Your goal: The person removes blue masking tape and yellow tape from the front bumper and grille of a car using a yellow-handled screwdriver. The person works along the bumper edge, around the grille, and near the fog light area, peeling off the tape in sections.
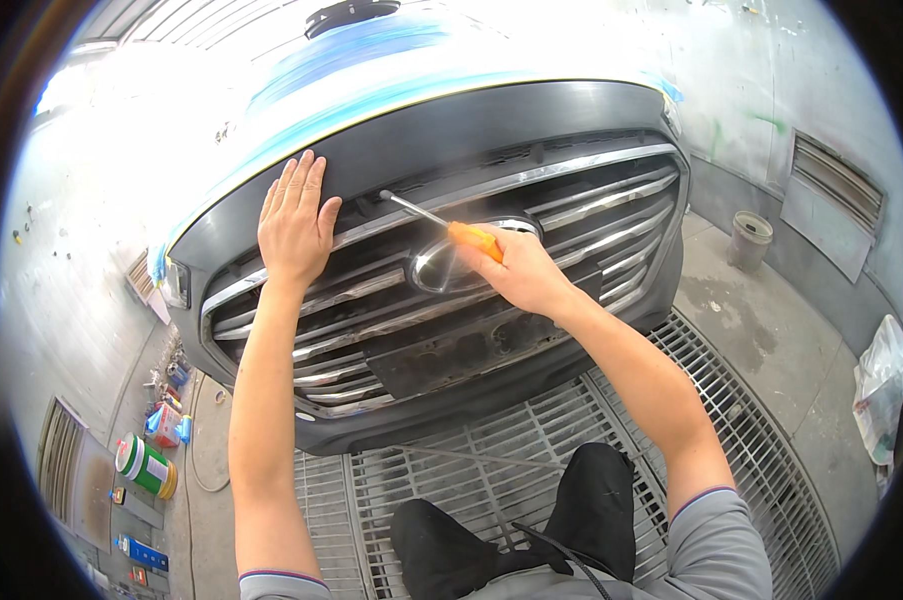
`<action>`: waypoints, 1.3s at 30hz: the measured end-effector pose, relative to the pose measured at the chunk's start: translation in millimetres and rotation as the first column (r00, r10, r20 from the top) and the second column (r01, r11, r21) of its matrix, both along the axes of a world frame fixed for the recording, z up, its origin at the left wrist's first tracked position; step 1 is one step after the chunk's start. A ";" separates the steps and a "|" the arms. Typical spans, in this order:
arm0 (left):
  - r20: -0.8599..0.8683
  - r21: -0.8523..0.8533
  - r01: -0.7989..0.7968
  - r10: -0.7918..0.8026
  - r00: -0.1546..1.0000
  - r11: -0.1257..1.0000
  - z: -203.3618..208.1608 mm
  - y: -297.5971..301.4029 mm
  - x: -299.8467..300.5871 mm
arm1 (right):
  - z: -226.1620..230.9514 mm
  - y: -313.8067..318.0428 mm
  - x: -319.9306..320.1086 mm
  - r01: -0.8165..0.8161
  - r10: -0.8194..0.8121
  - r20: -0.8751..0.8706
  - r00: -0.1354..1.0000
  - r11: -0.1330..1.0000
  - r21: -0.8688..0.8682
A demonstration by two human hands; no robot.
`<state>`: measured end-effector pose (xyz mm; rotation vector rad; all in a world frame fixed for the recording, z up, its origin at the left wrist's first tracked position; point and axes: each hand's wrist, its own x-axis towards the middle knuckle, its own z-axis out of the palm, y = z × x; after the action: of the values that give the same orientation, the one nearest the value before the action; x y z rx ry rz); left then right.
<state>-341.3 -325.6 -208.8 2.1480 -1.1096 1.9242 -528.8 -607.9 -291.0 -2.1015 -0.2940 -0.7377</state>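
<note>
In front of me is the dark grey front bumper (531, 112) of a car, with a chrome-barred grille (361, 325). My left hand (297, 215) lies flat against the panel above the grille, its fingers stretched upward and thumb out. My right hand (516, 262) is wrapped round the orange handle of a ratchet wrench (419, 211). Its metal shaft points left, and the rounded head sits at the dark gap along the grille's top edge, close to my left thumb. Partly behind my right hand is the round chrome emblem (439, 268).
Metal floor grating (451, 480) lies under my legs. Blue-streaked protective film (351, 62) covers the hood. A green-and-white bucket (146, 466) and several cans stand at the left wall. To the right are a grey bucket (749, 240) and a white plastic bag (883, 385).
</note>
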 end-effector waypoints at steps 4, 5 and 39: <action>0.000 0.002 -0.002 0.002 1.000 1.000 -0.8 1.6 2.1 | -1.2 7.0 -0.2 -0.009 0.009 0.003 1.000 1.000 0.010; -0.001 0.003 0.001 -0.001 1.000 1.000 -0.7 1.1 2.0 | -1.0 6.6 -0.3 -0.004 0.004 -0.009 1.000 1.000 0.017; -0.006 0.010 -0.032 0.032 0.999 0.999 -1.2 1.7 2.4 | -24.2 -47.7 -24.2 0.212 -0.209 -0.042 0.977 0.971 0.108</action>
<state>-338.9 -323.9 -210.0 2.1884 -1.0930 1.9275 -553.0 -655.6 -315.2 -2.0546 -0.0111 -0.8256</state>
